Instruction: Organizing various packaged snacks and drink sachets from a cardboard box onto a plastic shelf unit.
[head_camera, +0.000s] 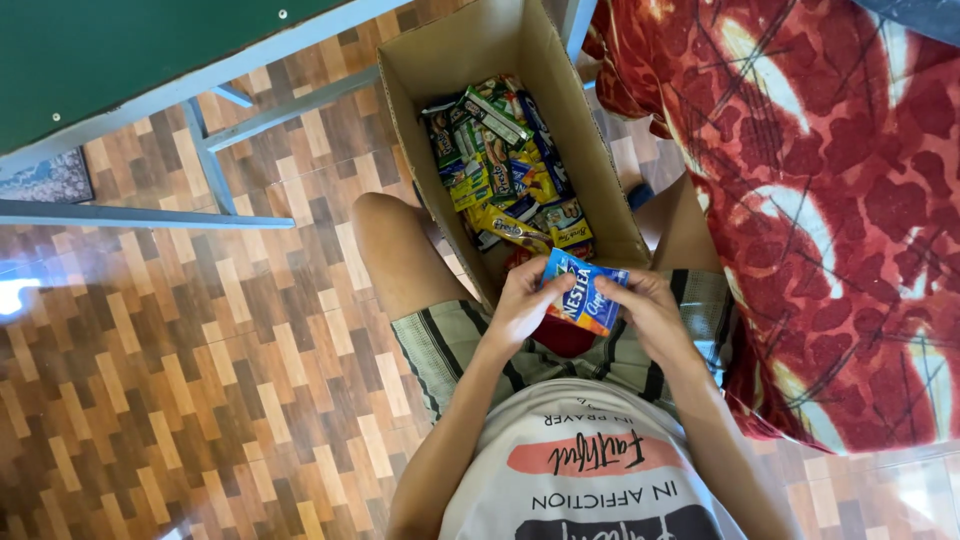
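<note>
While both hands, left hand (522, 300) and right hand (650, 305), clasp a blue sachet (583, 292), the cardboard box (600, 190) of packets (500, 160) sits just beyond them.

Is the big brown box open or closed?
Open. The cardboard box has no lid or flap over its top, so the colourful packets heaped inside show plainly.

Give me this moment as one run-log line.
left hand: holds blue sachet | right hand: same sachet | cardboard box: packets inside, between knees
</note>
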